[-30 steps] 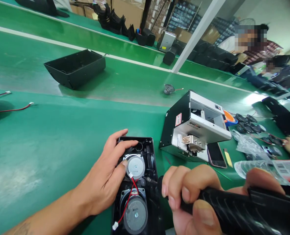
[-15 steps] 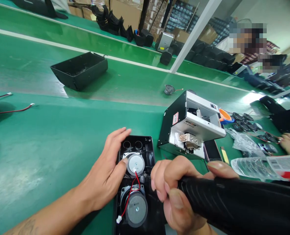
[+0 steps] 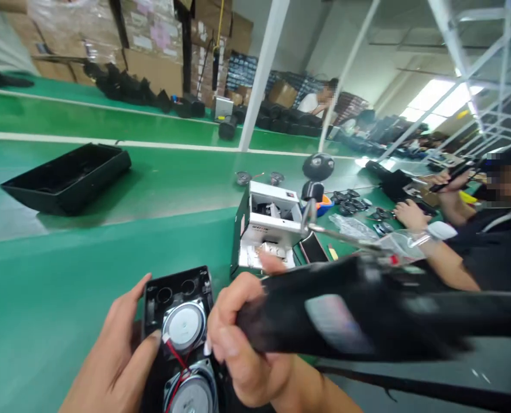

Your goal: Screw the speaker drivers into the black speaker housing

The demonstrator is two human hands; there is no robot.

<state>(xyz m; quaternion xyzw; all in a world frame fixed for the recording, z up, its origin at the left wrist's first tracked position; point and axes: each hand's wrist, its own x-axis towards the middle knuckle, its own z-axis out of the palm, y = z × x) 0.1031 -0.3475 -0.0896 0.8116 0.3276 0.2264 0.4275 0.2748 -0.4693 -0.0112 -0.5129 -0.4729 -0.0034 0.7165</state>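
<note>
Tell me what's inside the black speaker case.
Two round speakers joined by a red wire, and two round holes above them. The right hand hides part of the case.

Our view has swung up and out since a second ago, so way more of the factory floor shows now. Our left hand (image 3: 117,355) has shifted to the edge of the upper speaker (image 3: 184,326) and now wraps the side of the black speaker housing (image 3: 178,284). The right hand (image 3: 247,344) has moved the black tool (image 3: 337,321) up, and it's all motion blur. New on the right: a co-worker (image 3: 488,252) at the bench, holding a thin black tool (image 3: 451,176).
</note>
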